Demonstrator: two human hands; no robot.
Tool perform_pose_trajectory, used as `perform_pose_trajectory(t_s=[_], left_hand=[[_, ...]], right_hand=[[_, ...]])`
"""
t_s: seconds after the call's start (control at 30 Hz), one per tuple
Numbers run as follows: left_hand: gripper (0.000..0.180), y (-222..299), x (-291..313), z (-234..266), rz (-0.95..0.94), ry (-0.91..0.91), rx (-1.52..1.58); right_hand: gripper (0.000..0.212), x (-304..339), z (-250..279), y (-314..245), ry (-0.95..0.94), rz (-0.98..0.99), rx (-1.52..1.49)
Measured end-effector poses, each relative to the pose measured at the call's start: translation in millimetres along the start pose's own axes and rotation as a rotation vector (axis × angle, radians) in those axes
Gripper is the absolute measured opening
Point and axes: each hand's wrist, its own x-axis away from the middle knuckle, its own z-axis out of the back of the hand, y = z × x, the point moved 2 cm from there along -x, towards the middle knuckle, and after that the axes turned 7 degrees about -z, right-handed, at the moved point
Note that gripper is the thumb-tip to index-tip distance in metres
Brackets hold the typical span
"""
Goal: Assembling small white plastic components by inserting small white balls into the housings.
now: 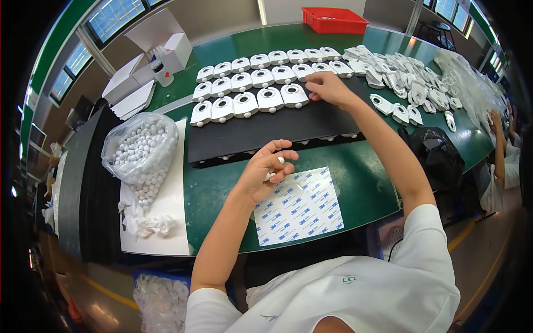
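My left hand [265, 173] is above the near edge of the black foam board [244, 136], fingers curled around small white balls [281, 160]. One shows between thumb and fingers, another lower by the palm. My right hand [328, 89] reaches to the right end of the front row of white plastic housings [244, 104], its fingertips bent together beside the last one. Whatever those fingertips hold is hidden. Each housing has a round hole, and many show a white ball at the lower edge. Three rows of them lie on the board.
A pile of loose white parts [411, 77] lies at the right, beside clear plastic [466, 77] and a black bag [437, 155]. Printed adhesive sheet [300, 208] lies in front. An open bag of white balls [141, 147] stands left. A red bin [334, 21] sits at the back.
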Motion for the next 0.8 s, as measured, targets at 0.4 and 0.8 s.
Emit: perform_pose_trajectory(t_s=[0.4, 0.8], left_hand=[[0.03, -2, 1, -4, -0.043, -0.014, -0.076], [0.027, 1, 1, -7, -0.133, -0.041, -0.064]], right_hand=[[0.028, 39, 181, 54, 0.297, -0.032, 0.998], [0.048, 64, 174, 76, 0.249, 0.049, 1.06]])
